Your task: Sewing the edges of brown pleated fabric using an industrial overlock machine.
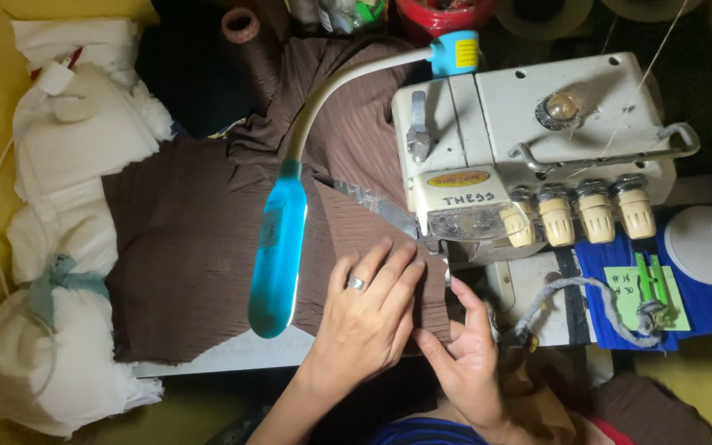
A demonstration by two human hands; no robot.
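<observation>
Your two hands are on the brown cloth [208,264], right in front of the white sewing machine [529,148]. The cloth lies flat on the surface [232,350] and spreads out long to the left and far side, away from you. Only its near right corner sits under your hands. That corner points right at the front of the machine, where the needle part is. The needle itself is too dark to see well.

Your left hand [368,317] is the one more on the cloth. It lies open and flat, fingers spread a little and pointing toward the machine. It presses the cloth down and does not grip it. There is a ring on one finger.

Your right hand [467,354] is just beside it, on the right. Its fingers are bent a bit, and the tips touch the edge of the cloth near the machine. It looks like a light pinch on the edge, but you cannot tell for sure if it really holds it.

A blue lamp [278,264] on a bendy white neck hangs over the cloth, just left of your left hand. White stuffed bags [67,247] sit far to the left. A blue mat [702,301] with a green note lies on the right.
</observation>
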